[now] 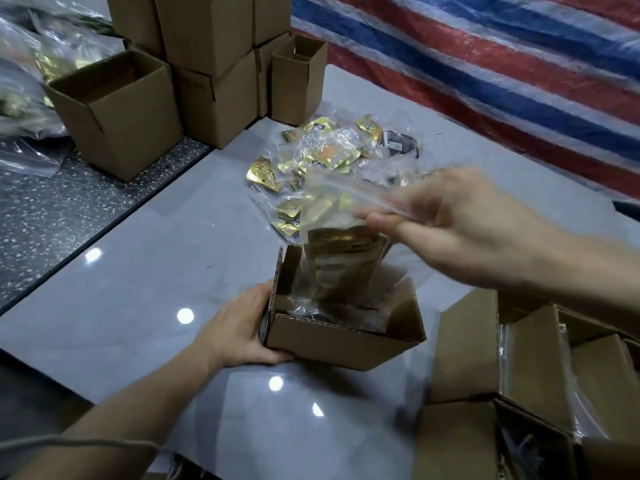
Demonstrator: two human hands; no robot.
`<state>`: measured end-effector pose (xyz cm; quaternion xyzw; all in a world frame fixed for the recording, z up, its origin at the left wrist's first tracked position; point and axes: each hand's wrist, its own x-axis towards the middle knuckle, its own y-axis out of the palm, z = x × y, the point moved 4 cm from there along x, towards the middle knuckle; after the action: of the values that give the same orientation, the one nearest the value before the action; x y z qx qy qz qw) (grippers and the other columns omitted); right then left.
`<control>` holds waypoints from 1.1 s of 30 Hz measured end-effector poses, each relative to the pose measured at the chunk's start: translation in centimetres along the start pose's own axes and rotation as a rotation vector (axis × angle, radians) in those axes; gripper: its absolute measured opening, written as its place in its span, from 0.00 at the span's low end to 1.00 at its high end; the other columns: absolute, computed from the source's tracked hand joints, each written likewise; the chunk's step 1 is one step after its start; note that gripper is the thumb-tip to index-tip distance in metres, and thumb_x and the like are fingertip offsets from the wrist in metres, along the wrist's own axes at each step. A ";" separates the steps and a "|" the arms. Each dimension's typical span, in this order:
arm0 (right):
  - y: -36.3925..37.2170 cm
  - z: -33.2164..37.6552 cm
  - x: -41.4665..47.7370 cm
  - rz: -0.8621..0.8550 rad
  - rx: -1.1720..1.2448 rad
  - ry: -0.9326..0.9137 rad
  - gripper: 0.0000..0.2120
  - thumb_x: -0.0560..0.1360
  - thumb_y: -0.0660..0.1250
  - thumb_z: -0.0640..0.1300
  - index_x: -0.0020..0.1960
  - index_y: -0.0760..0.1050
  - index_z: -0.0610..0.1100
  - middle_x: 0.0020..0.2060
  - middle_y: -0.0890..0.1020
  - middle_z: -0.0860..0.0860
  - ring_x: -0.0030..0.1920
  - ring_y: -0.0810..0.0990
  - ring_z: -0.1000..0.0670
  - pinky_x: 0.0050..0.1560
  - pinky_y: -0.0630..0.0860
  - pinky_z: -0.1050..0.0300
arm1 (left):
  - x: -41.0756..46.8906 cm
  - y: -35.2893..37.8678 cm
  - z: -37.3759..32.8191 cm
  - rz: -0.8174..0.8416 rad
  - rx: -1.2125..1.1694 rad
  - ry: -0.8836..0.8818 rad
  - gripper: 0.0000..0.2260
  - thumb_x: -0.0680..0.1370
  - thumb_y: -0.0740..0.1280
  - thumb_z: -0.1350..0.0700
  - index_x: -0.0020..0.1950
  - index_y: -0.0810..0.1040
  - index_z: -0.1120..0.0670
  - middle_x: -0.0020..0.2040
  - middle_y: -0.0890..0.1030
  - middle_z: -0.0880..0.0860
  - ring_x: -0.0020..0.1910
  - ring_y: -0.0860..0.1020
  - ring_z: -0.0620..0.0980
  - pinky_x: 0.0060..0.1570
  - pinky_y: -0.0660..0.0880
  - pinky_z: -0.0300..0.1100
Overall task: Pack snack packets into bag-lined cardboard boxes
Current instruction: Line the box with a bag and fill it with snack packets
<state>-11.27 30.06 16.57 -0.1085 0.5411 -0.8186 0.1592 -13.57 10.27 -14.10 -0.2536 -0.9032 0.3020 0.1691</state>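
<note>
A: In the lower middle of the head view, your left hand [242, 327] wraps the left end of the small open box [343, 344]. Your fingers curl against its side wall and your thumb lies along the bottom edge. The box sits on the glossy grey surface [138, 306].

B: Just above it, your right hand [460, 230] pinches the top edge of a clear bag [332, 199] between thumb and fingertips. The bag hangs upright, with gold snack packets [346, 258] stacked in its lower part.

A: The bag's lower end is inside the box mouth. The near wall hides whether it touches the bottom. Some clear plastic shows inside the box too.

B: The bag's top and your right hand are blurred, so the finer finger placement can't be read.

A: Behind the box, in the middle of the frame, a pile of bagged packets [332, 157] lies on the same surface, apart from the box.

B: At upper left stands a stack of closed cartons [207, 64], with an open carton [117, 109] in front of it on the speckled floor [69, 216].

A: A striped tarp [485, 64] fills the upper right. At lower right, more cartons [519, 358] stand just beside your box.
</note>
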 end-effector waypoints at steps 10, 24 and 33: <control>8.5 -3.2 -1.3 0.202 0.040 0.047 0.13 0.82 0.64 0.49 0.47 0.80 0.41 0.28 0.75 0.50 0.31 0.71 0.54 0.32 0.66 0.64 | 0.2 0.1 0.1 0.020 0.019 0.015 0.42 0.61 0.79 0.33 0.71 0.70 0.44 0.61 0.76 0.38 0.60 0.76 0.41 0.59 0.75 0.45; 11.5 -4.9 -0.8 0.260 0.377 0.289 0.06 0.76 0.73 0.48 0.51 0.87 0.49 0.36 0.86 0.57 0.34 0.80 0.61 0.37 0.74 0.64 | 0.5 0.4 0.6 0.034 0.124 -0.030 0.42 0.57 0.75 0.26 0.67 0.71 0.39 0.58 0.75 0.34 0.57 0.76 0.37 0.53 0.74 0.35; 11.7 -6.1 0.6 0.262 0.652 0.758 0.13 0.75 0.70 0.44 0.39 0.82 0.35 0.24 0.78 0.51 0.19 0.72 0.56 0.21 0.66 0.67 | 0.1 0.0 0.3 0.013 0.100 -0.036 0.44 0.57 0.77 0.29 0.69 0.69 0.41 0.60 0.74 0.34 0.58 0.75 0.39 0.55 0.70 0.33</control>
<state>-12.25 30.79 3.39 0.3196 0.2864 -0.8998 0.0787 -13.72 10.19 -14.30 -0.2455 -0.8882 0.3522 0.1634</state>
